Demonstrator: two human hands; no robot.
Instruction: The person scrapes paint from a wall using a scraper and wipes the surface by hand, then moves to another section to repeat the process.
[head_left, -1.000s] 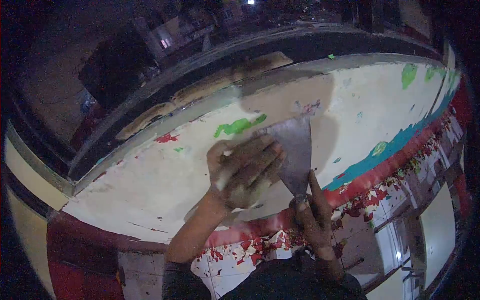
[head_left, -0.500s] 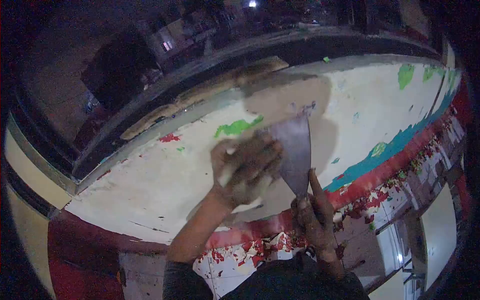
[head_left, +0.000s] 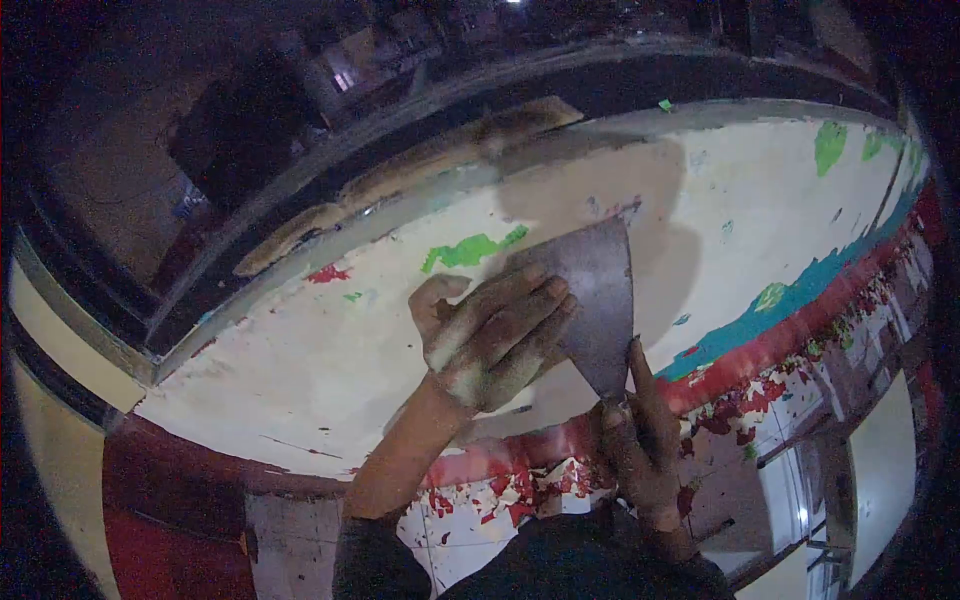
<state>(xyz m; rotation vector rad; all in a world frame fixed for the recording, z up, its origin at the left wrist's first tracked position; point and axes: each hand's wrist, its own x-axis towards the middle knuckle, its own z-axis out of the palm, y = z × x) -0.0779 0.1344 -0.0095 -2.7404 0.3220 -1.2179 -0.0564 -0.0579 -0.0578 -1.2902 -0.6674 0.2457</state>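
Observation:
My right hand [head_left: 640, 445] is closed round the handle of a wide paint scraper [head_left: 605, 290], whose metal blade flares upward from my grip. The blade's broad edge meets the pale wall [head_left: 330, 350], near small purplish specks of paint. My left hand [head_left: 495, 335] lies with its fingers stretched out over the left part of the blade, fingertips touching the metal. Whitish dust coats the back of that hand. Just above it is a bright green paint patch [head_left: 470, 250]. The scraper's handle is mostly hidden in my right hand.
A dark ledge [head_left: 640, 65] runs along the wall's top, with a brownish strip [head_left: 450, 150] on it. Teal paint [head_left: 740, 330] and a red band [head_left: 740, 375] edge the wall's lower right. Red and white paint flakes [head_left: 550, 485] litter the tiled floor.
The scraper and my right hand have shifted slightly right in view. My left hand, blurred before, now shows sharply with its fingers still on the blade.

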